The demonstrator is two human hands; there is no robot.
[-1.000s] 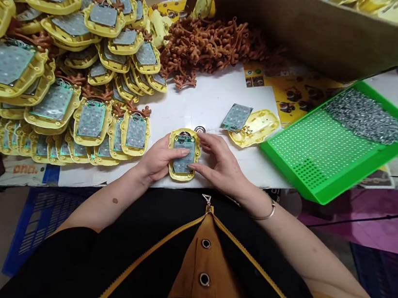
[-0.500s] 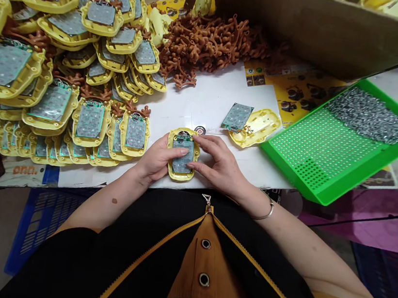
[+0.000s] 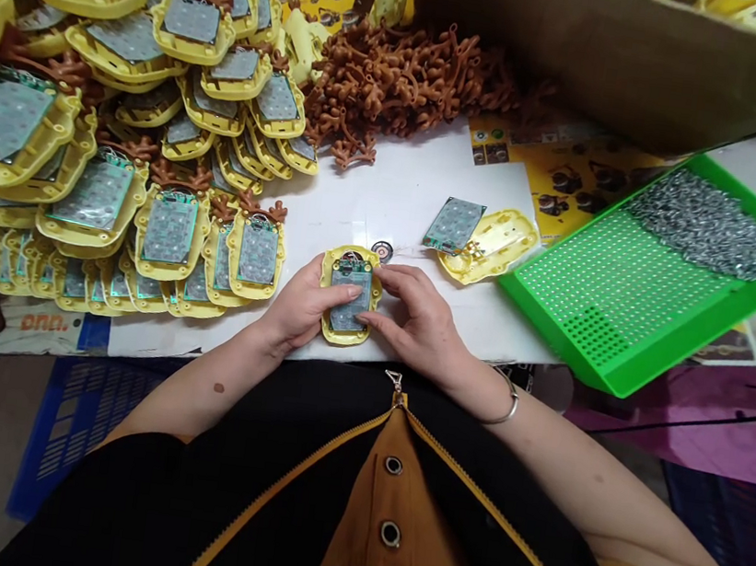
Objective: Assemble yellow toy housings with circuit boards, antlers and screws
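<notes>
A yellow plastic shell (image 3: 343, 338) with a green circuit board (image 3: 348, 309) seated in it lies close to my body at the table's front edge. My left hand (image 3: 305, 306) grips the shell from the left, its thumb pressed across the board. Around the right side curls my right hand (image 3: 419, 316), index finger at the upper corner and thumb on the lower part of the board's edge. Just above the shell sits a small round speaker (image 3: 381, 252). To the right, another circuit board (image 3: 453, 225) leans against a second yellow shell (image 3: 501, 244).
Stacked shells with boards and brown antler pieces (image 3: 172, 233) fill the left side. A heap of brown antlers (image 3: 403, 91) lies at the back before a cardboard box (image 3: 590, 51). On the right, a green basket (image 3: 576, 309) holds many small screws (image 3: 712, 225).
Both hands stay on the shell with almost the same hold. The view has shifted slightly; nothing has been picked up or let go.
</notes>
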